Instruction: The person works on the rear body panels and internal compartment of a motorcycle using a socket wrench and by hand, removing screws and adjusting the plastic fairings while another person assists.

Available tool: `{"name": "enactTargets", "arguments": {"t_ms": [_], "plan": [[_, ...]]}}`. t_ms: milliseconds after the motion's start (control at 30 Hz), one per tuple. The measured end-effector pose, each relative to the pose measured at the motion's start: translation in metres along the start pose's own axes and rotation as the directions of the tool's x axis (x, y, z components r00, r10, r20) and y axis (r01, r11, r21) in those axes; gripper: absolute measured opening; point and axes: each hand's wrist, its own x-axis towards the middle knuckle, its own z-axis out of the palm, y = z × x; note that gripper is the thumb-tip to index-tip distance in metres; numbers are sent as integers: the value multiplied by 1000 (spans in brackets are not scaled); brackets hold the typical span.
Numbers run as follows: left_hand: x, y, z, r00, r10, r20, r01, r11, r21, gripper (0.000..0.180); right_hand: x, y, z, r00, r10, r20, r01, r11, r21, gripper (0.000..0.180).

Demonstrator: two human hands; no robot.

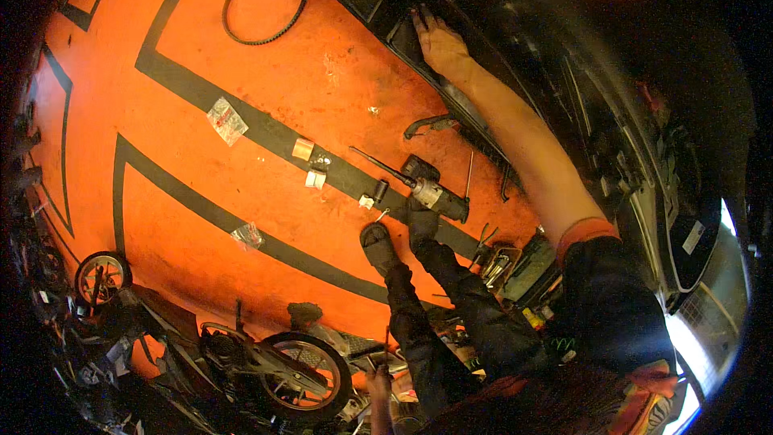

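Note:
My right hand (439, 42) reaches far forward, fingers stretched out and lying on a dark panel (407, 39) at the edge of a large black vehicle body. Nothing shows in its grasp. Low in the view, my left hand (378, 385) is closed around a thin, dark, rod-shaped tool (386, 342) that points upward; its exact kind is unclear. On the orange floor ahead of my feet lies a cordless impact wrench (431, 195) with a long extension. Beside it are a dark socket (380, 190) and a black bracket-like part (431, 124).
A black belt (228, 20) lies in a loop at the far left. Plastic bags (228, 121) and small boxes (303, 149) are scattered on the floor. Motorcycles with an upright wheel (342, 370) crowd the lower left. Hand tools (501, 266) lie right of my legs.

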Motion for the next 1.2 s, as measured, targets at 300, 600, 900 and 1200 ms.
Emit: {"name": "enactTargets", "arguments": {"t_ms": [300,600,900,1200], "plan": [[-67,90,112,993,118,8,-106,862,496,19,-35,11,59,941,8,-338,31,994,109,54],[-64,137,108,983,145,-112,-126,979,162,11,6,6,26,927,197,-318,-134,968,211,45],[-61,150,111,956,292,42,-290,907,306,17,-20,-5,51,877,212,-431,-80,950,303,41],[-27,83,61,990,124,60,-122,992,-43,20,-12,13,44,885,256,-389,-100,921,377,34]]}}
